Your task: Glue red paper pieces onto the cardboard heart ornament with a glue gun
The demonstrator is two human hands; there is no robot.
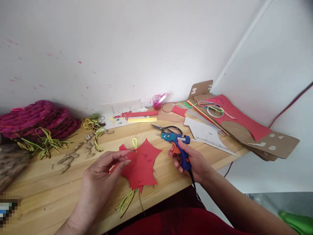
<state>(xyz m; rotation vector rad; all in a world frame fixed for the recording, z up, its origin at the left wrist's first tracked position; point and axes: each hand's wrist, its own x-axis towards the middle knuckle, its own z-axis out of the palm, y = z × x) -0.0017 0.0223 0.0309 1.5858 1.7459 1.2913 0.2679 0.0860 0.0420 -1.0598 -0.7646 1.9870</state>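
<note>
In my right hand (193, 160) is a blue hot glue gun (180, 142) with an orange trigger. Its nozzle points left, over the table beside a pair of black-handled scissors (168, 128). My left hand (104, 176) is closed in a pinch at the left side of a layered red paper star (143, 166). What sits between its fingertips is too small to make out. A yellow loop (134, 142) sticks out at the star's top, and a yellow-green yarn tassel (126, 201) hangs from beneath it toward the table's front edge.
Purple woven pieces (41, 119) with yarn tassels and several peanuts (73, 155) lie left. Red (141, 114) and yellow (142, 120) strips and a pink-stained cup (157, 101) stand behind. Cardboard (266, 148), red sheets and coloured cord (210, 102) pile up right, against the wall.
</note>
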